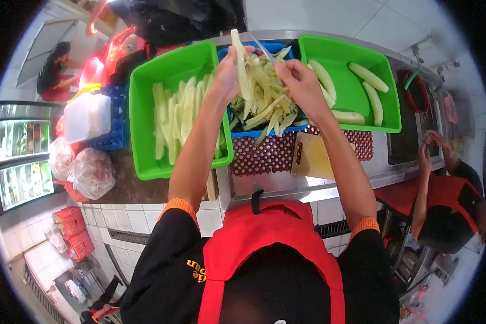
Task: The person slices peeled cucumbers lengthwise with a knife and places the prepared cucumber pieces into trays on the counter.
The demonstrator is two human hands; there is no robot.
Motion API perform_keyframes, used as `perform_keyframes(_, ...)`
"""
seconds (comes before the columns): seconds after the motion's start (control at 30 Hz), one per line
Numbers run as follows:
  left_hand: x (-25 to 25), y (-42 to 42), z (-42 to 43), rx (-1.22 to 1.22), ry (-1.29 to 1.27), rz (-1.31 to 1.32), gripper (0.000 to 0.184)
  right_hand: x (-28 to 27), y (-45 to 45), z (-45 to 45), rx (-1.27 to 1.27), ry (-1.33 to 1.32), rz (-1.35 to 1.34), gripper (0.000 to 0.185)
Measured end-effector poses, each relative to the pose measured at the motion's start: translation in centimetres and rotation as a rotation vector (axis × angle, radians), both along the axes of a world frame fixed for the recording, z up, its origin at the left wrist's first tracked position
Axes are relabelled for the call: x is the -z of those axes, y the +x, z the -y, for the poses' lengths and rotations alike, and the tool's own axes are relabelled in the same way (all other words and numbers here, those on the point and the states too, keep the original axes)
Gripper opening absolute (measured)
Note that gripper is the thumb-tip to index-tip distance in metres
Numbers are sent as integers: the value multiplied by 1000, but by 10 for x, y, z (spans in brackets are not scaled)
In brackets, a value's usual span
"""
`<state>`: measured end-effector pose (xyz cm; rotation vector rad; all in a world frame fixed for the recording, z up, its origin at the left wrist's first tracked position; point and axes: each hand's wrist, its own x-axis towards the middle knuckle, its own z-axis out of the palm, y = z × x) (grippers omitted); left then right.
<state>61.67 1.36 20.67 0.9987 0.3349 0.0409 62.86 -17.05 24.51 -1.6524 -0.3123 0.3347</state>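
My left hand point(228, 76) grips a long, pale peeled cucumber piece point(243, 70), held nearly upright. In my right hand point(303, 83) is a knife point(263, 49), its thin blade pointing up and left near the cucumber. Below both hands a blue bin point(302, 123) is heaped with pale strips and dark green peelings point(264, 97). Left of it, a green tub point(140, 129) holds many cut cucumber lengths point(173, 121). The right-hand green tub point(356, 54) contains several whole peeled cucumbers point(368, 77).
A cutting board point(313, 156) lies on a dark red perforated mat point(262, 156) at the counter's near edge. Plastic bags point(92, 171) and a clear container point(88, 117) stand far left. A co-worker point(448, 210) is at the right, near a sink point(402, 143).
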Motion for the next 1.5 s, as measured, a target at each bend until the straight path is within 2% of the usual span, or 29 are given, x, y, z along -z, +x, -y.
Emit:
perform_keyframes(0.03, -4, -3, 4, 14, -15, 45, 51, 0, 7, -5, 3, -18, 1, 38)
perform_keyframes(0.1, -6, -3, 7, 34, -29, 95, 52, -8, 18, -17, 39, -82, 86, 42)
perform_keyframes(0.2, -4, -4, 8, 100, 80, 125, 51, -9, 44, -36, 53, -135, 230, 48)
perform_keyframes(0.23, -10, -7, 11, 92, 246, 154, 49, -11, 50, -40, 33, -127, 289, 50)
perform_keyframes(0.27, -14, -9, 15, 82, 410, 183, 48, -12, 54, -41, 41, -128, 291, 50)
perform_keyframes(0.33, -6, -1, 16, 28, 367, 251, 48, -26, 59, -39, -234, -111, 133, 44)
perform_keyframes(0.37, -3, 2, 16, -33, 324, 318, 47, -32, 59, -36, -227, -112, 136, 44)
perform_keyframes(0.43, -18, -2, 7, -15, 420, 253, 47, -40, 58, -32, -188, -361, 388, 34)
perform_keyframes(0.47, -26, -7, 3, 1, 517, 179, 48, -42, 54, -28, -188, -363, 382, 34)
perform_keyframes(0.53, -32, -10, -6, -20, 478, 222, 47, -47, 47, -18, -134, -104, 220, 34)
perform_keyframes(0.6, -35, -15, -21, 71, 200, 329, 44, -46, 47, -5, -132, -119, 288, 35)
perform_keyframes(0.67, -50, -28, -22, 43, 219, 257, 41, -58, 26, 11, -109, -92, 119, 38)
perform_keyframes(0.77, -59, -48, -46, 263, 470, 68, 39, -57, 4, 32, -95, -137, -10, 41)
perform_keyframes(0.8, -55, -52, -61, 250, 481, 72, 39, -58, -1, 41, -96, -182, -56, 42)
perform_keyframes(0.87, -37, -66, -94, 375, 691, -105, 38, -49, -12, 65, -76, -235, -137, 43)
perform_keyframes(0.9, -37, -76, -103, 268, 1040, -118, 37, -41, -16, 79, -47, -243, -171, 43)
perform_keyframes(0.93, -20, -83, -127, 257, 1052, -123, 37, -35, -21, 93, -27, -210, -207, 43)
perform_keyframes(1.0, 20, -92, -178, -59, 1385, -105, 38, -13, -37, 134, 53, -140, -303, 42)
perform_keyframes(1.07, -35, -106, -141, -79, 988, -301, 35, 10, -61, 174, 178, -104, -348, 40)
perform_keyframes(1.13, -44, -102, -103, 22, 935, -194, 34, 23, -84, 204, 330, 13, -408, 34)
perform_keyframes(1.23, -50, -76, -38, 283, 670, -19, 33, 35, -124, 229, 408, 42, -511, 32)
perform_keyframes(1.27, -37, -61, -22, 310, 668, -12, 33, 40, -136, 238, 436, 46, -512, 32)
perform_keyframes(1.3, -15, -42, -10, 263, 1110, 58, 32, 45, -147, 246, 425, 78, -549, 33)
perform_keyframes(1.37, -31, -26, 40, 148, 1887, 204, 30, 49, -162, 260, 424, 83, -599, 34)
perform_keyframes(1.4, -25, -13, 57, 151, 1888, 214, 30, 50, -170, 265, 434, 59, -616, 35)
perform_keyframes(1.43, -13, 11, 71, 196, 1602, 301, 30, 52, -179, 265, 552, 76, -619, 33)
perform_keyframes(1.47, -4, 32, 85, 241, 1314, 375, 30, 45, -184, 268, 529, 142, -639, 31)
perform_keyframes(1.5, 2, 47, 103, 250, 1318, 377, 30, 51, -192, 272, 565, 219, -676, 31)
